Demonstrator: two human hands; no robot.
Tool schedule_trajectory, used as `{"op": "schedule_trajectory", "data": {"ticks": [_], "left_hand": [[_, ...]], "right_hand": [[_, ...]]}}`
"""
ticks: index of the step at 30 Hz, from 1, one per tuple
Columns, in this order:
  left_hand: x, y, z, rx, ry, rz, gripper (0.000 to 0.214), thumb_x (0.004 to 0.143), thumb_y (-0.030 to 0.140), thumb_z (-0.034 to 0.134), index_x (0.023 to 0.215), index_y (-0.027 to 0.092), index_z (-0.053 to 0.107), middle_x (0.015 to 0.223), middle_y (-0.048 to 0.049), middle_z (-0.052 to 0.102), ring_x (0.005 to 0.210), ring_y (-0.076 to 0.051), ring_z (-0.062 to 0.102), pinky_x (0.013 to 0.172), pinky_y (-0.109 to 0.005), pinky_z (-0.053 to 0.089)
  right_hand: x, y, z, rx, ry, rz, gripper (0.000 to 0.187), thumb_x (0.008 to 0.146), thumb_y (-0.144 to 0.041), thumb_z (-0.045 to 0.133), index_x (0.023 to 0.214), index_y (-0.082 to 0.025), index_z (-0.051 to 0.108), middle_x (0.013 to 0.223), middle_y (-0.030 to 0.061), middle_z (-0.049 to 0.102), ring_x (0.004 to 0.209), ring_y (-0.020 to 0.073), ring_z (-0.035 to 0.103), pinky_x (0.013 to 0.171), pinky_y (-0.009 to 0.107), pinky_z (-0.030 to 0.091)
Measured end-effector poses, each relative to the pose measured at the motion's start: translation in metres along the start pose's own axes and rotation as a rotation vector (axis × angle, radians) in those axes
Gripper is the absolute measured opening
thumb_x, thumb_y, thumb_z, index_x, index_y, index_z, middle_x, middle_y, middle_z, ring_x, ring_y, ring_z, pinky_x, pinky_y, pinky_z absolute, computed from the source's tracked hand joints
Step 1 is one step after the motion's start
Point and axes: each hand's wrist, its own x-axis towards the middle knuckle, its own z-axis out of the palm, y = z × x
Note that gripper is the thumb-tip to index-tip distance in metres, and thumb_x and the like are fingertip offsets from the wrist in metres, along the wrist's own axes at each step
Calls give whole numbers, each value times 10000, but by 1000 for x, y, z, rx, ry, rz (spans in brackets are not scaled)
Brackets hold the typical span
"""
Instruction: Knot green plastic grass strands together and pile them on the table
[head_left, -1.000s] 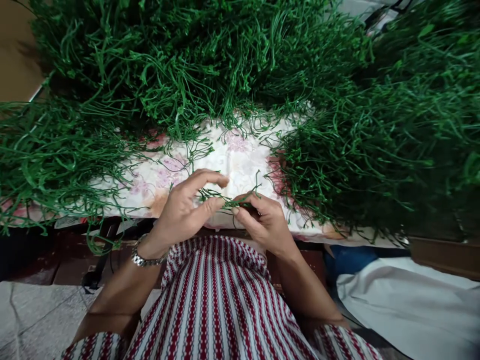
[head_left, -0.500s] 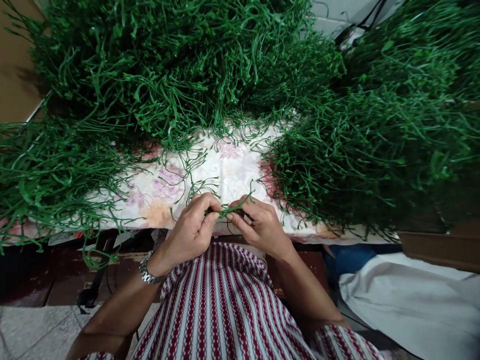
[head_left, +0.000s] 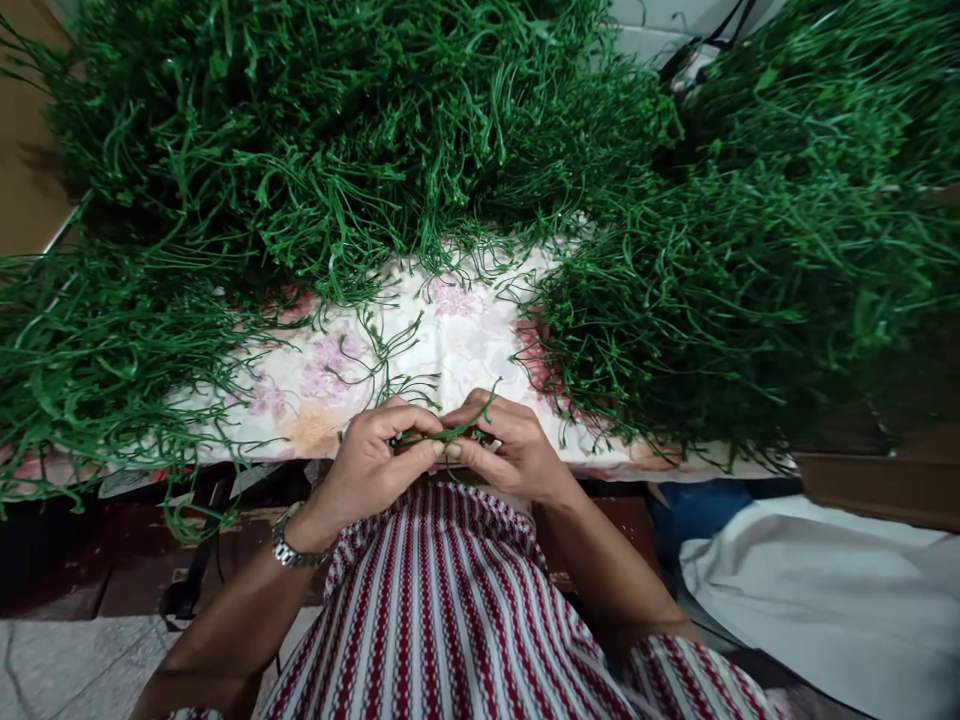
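Observation:
Thin green plastic-looking stems [head_left: 454, 433] run between my two hands, close above the table's front edge. My left hand [head_left: 382, 455] is closed in a pinch on their left part, thumb against fingers. My right hand [head_left: 510, 445] pinches them from the other side, its thumb tip almost meeting the left one. One stem end curls up past the right fingers. Just beyond the hands, a branched green sprig [head_left: 386, 350] lies on the flowered cloth [head_left: 457, 345]. The fingers hide much of what they hold.
Big heaps of green stems stand at the back [head_left: 337, 130], at the left [head_left: 97, 350] and at the right [head_left: 712, 300]. Cardboard [head_left: 877, 490] is at the right edge. A white cloth [head_left: 817, 600] lies low on the right.
Both hands have drawn slightly closer together, their thumb tips now nearly touching on the stems. The view has shifted a little; the heaps look the same.

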Motion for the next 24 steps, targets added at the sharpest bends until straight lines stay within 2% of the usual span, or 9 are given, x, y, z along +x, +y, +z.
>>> {"op": "schedule_trajectory", "data": {"ticks": [4,8,12,16,19,24], "left_hand": [[1,3,1,9,10,114,100,756,101,537,691,170,570,675,0,507,668,-124,478,629,-245,379],[4,7,-2,189,-57,197,141,717,41,473,679,174,504,713,-5,463,720,-139,462,667,-269,365],[4,8,-5,332,-165,186,160,696,25,433,669,179,469,675,13,480,691,-133,440,703,-281,348],[2,4,-5,349,-186,106,77,760,125,471,719,181,504,697,4,538,736,-151,459,698,-277,355],[2,1,-6,394,-213,138,87,804,192,490,733,177,539,703,-4,574,731,-153,474,714,-291,350],[5,-1,-13,396,-315,289,190,790,99,460,628,168,533,561,18,515,580,-116,419,686,-295,337]], "right_hand": [[2,0,2,31,-2,-14,111,840,-199,558,785,-119,611,682,46,608,662,113,547,624,234,449],[1,1,0,102,-63,30,112,836,-226,558,801,-124,590,693,31,585,659,105,539,620,228,442],[1,4,-3,145,-149,61,159,862,-259,491,854,-118,564,706,24,535,638,101,498,605,229,416],[3,5,-5,89,-226,33,170,884,-265,469,826,-124,543,700,14,507,643,97,479,604,211,394],[4,4,-8,-2,-318,5,193,902,-275,452,821,-126,544,707,17,512,657,98,484,614,205,381],[8,2,-14,-131,-554,3,186,900,-287,459,816,-139,534,740,16,526,682,102,509,617,207,367]]}}
